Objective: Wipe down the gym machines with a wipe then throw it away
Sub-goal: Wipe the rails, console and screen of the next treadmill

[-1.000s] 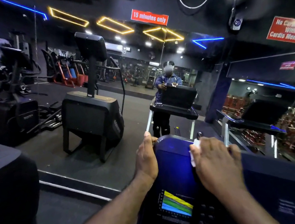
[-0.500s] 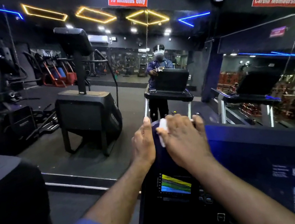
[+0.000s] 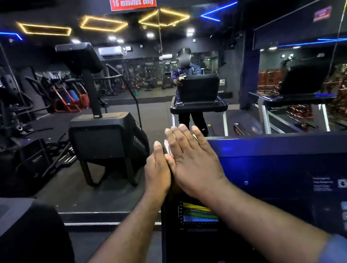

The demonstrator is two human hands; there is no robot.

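- We judge wiping under way: the right hand [image 3: 192, 158] lies flat, fingers straight, pressing the wipe [image 3: 167, 148] onto the machine [image 3: 201, 248] top.
- The wipe sits beneath that palm; a white sliver shows at its thumb side.
- The left hand [image 3: 157, 173] rests just beside it; fingers hidden, grip undetermined.
- Outstanding: remaining machines, disposal.

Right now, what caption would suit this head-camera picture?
Right hand presses a white wipe on the gym machine's console; left hand rests alongside.
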